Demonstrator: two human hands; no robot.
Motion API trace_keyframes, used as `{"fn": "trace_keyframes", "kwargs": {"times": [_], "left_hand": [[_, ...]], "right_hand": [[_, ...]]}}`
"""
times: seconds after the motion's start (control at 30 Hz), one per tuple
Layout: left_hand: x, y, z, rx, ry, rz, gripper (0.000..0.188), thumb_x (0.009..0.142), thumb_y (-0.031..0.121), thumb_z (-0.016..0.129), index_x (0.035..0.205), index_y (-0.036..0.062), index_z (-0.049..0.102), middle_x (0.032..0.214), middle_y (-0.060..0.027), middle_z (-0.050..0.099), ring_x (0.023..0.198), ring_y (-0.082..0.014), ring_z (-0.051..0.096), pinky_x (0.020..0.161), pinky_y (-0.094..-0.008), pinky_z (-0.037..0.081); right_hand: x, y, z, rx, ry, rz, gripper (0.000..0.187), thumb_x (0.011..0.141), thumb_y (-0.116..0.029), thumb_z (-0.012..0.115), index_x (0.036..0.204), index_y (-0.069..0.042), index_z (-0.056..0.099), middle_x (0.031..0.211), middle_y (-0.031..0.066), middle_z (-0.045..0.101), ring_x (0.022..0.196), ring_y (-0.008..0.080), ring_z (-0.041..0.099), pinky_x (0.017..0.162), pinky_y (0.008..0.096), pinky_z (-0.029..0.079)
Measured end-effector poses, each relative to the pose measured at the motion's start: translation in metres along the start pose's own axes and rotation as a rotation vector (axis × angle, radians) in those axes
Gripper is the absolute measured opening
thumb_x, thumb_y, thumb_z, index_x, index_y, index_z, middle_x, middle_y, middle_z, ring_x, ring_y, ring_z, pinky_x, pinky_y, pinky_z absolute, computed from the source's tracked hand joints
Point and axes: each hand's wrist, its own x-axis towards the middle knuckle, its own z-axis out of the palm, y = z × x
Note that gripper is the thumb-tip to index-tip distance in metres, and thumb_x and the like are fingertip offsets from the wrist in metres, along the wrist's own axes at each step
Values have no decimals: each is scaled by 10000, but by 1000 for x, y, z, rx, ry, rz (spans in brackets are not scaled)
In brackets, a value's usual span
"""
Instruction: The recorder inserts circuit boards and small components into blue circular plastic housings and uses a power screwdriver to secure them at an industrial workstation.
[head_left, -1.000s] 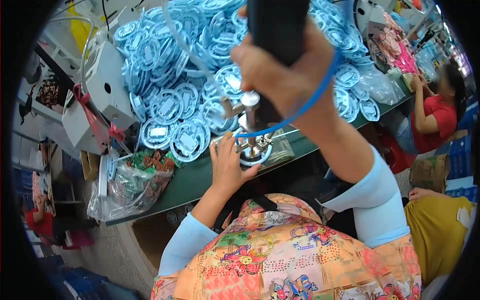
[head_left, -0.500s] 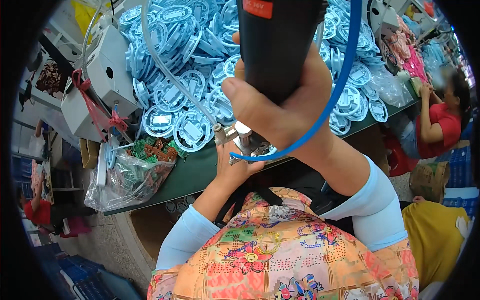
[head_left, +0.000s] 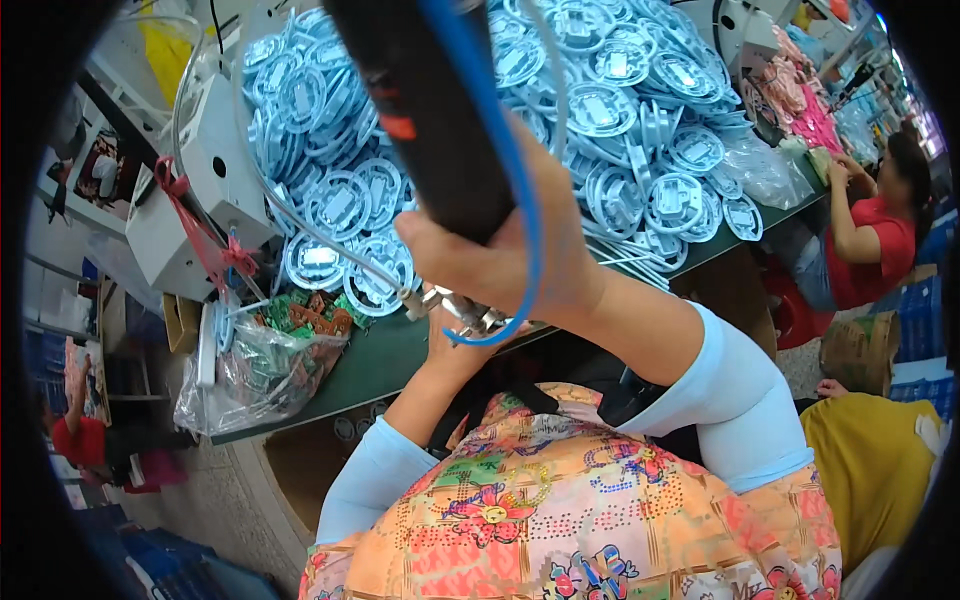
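Note:
A black electric screwdriver (head_left: 415, 110) is in my right hand (head_left: 480, 275), whose fingers and thumb wrap round its lower body; its top leans to the left. Metal fittings (head_left: 460, 312) sit at its lower end, joined to a clear hose (head_left: 320, 240). A blue tube (head_left: 525, 185) loops in front of my right hand down to these fittings. Below them is my left hand (head_left: 447, 350), near the table edge. The fittings cover its fingers, so what it holds, if anything, is hidden. Behind lies a heap of light-blue round plastic housings (head_left: 605, 110).
A clear bag of green circuit boards (head_left: 270, 365) rests at the left edge of the dark green table (head_left: 350, 385), near a grey-white machine box (head_left: 215, 160). Thin white rods (head_left: 640, 262) lie right of my hand. A person in red (head_left: 870, 240) sits at the right.
My right hand and the electric screwdriver have shifted left, and the tool now tilts to the left. More of the housings and some white rods have come into sight on the right.

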Motion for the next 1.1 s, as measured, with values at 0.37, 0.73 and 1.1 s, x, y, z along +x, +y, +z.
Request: {"fn": "trace_keyframes", "kwargs": {"times": [0.37,0.73,1.1], "left_hand": [[19,67,-35,387,-29,152,703,710,320,825,1295,58,537,1342,-150,494,1318,-366,391,1075,-633,220],[19,59,-14,391,-156,259,476,789,195,748,1238,151,598,1316,-110,526,1238,-363,451,1000,-694,290],[27,68,-19,401,-228,190,580,788,191,745,1323,142,525,1320,-89,496,1278,-362,390,1039,-558,275]], "right_hand": [[50,-17,-63,-52,150,71,256,764,-79,712,950,-8,550,691,13,570,576,75,529,516,249,418],[32,9,-59,-168,149,119,477,753,-134,751,1163,-7,542,754,-10,521,635,81,489,560,272,407],[39,-15,-60,-163,181,210,375,755,-107,740,1049,-14,528,722,-4,517,579,83,491,518,274,406]]}}
